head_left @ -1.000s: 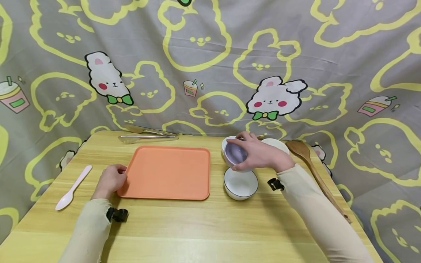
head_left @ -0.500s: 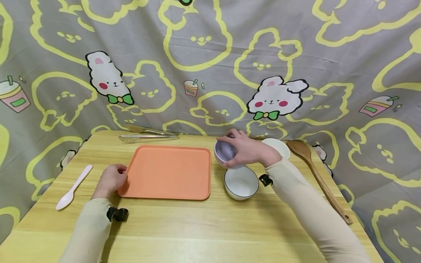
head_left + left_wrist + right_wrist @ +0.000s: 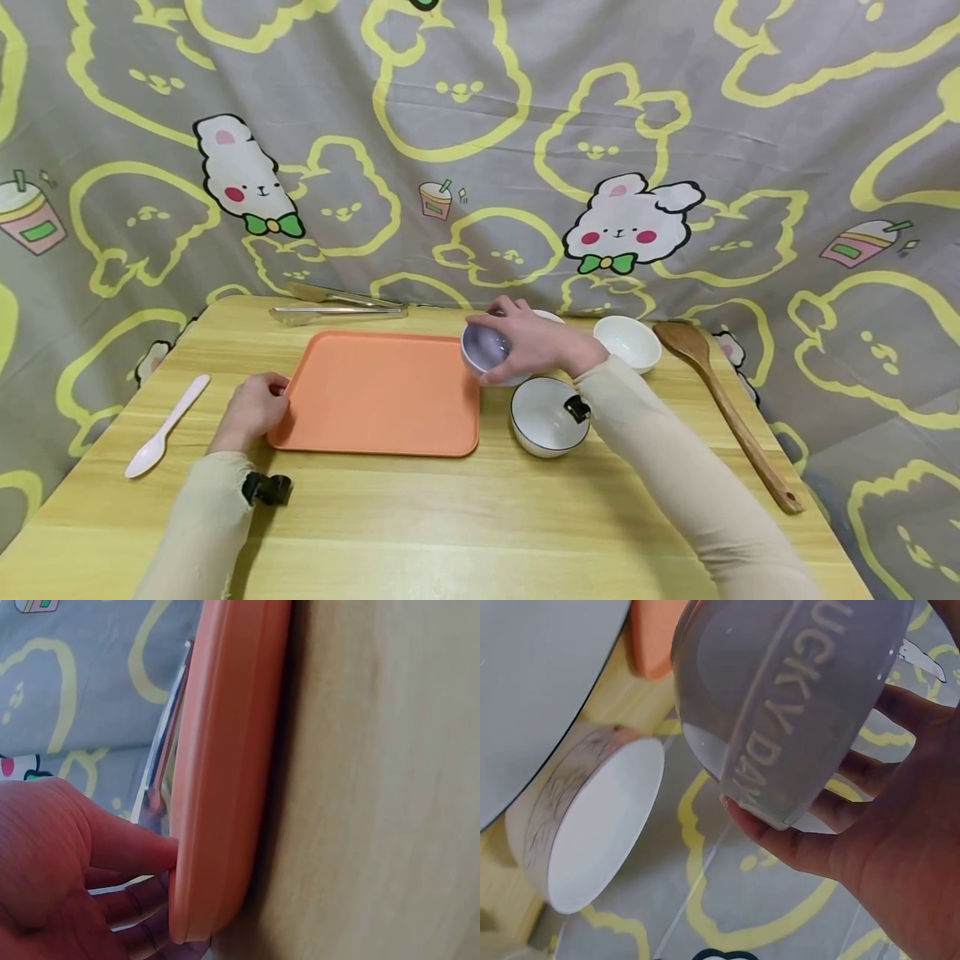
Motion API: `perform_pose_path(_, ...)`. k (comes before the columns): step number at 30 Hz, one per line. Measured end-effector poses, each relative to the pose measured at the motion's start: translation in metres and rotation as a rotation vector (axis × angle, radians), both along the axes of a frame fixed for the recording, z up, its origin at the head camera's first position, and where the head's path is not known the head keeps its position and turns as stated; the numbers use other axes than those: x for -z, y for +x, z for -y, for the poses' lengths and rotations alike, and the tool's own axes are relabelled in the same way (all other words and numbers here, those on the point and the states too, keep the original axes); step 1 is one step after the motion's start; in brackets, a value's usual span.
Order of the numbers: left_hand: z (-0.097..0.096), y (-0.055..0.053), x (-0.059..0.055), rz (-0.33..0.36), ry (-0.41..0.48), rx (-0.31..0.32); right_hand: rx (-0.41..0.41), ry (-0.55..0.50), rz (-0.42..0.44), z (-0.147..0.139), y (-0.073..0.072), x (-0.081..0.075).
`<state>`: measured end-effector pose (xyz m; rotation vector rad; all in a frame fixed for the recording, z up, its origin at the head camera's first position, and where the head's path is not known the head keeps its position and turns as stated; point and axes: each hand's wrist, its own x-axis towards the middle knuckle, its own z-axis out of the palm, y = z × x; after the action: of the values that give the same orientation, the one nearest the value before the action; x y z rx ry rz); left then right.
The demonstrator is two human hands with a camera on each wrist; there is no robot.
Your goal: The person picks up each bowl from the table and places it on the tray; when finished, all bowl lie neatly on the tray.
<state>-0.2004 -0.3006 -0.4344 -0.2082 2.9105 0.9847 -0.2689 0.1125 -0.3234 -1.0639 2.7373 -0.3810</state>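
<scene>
My right hand (image 3: pixel 528 337) holds a small purple bowl (image 3: pixel 484 346) between thumb and fingers, over the right edge of an orange tray (image 3: pixel 382 396). Raised letters show on the side of this bowl (image 3: pixel 795 712) in the right wrist view. At the tray's left edge, my left hand (image 3: pixel 257 408) pinches the rim, the thumb (image 3: pixel 142 847) against it in the left wrist view. Just below the right hand stands a white bowl with a dark rim (image 3: pixel 543 417). Another white bowl (image 3: pixel 550 317) is mostly hidden behind that hand.
A plain white bowl (image 3: pixel 628 342) stands at the back right, beside a long wooden spatula (image 3: pixel 723 396). Metal tongs (image 3: pixel 337 312) lie behind the tray. On the left is a pale pink spoon (image 3: pixel 167 429). A patterned curtain (image 3: pixel 480 150) hangs along the table's back edge.
The right hand has carried the purple bowl leftward, from above the white bowls to the tray's right edge. My left hand stays at the tray's left edge.
</scene>
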Motion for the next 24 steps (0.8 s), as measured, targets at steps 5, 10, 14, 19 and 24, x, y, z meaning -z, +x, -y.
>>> perform_pose_path(5, 0.001, 0.000, -0.001, 0.001, -0.003, 0.006, -0.027, 0.013, -0.010, 0.016, -0.002, -0.001)
perform_pose_path(10, 0.002, -0.001, 0.000, 0.008, 0.002, 0.010, -0.051, 0.034, -0.023, 0.031, -0.005, -0.002)
perform_pose_path(14, 0.002, -0.002, 0.001, 0.006, -0.004, 0.018, -0.061, 0.039, -0.009, 0.042, -0.007, -0.001)
perform_pose_path(19, 0.003, -0.002, 0.002, -0.008, -0.010, 0.021, -0.088, 0.055, -0.007, 0.056, -0.009, 0.003)
perform_pose_path(24, 0.002, -0.002, 0.003, -0.022, -0.018, 0.027, -0.112, 0.052, 0.013, 0.071, -0.013, 0.004)
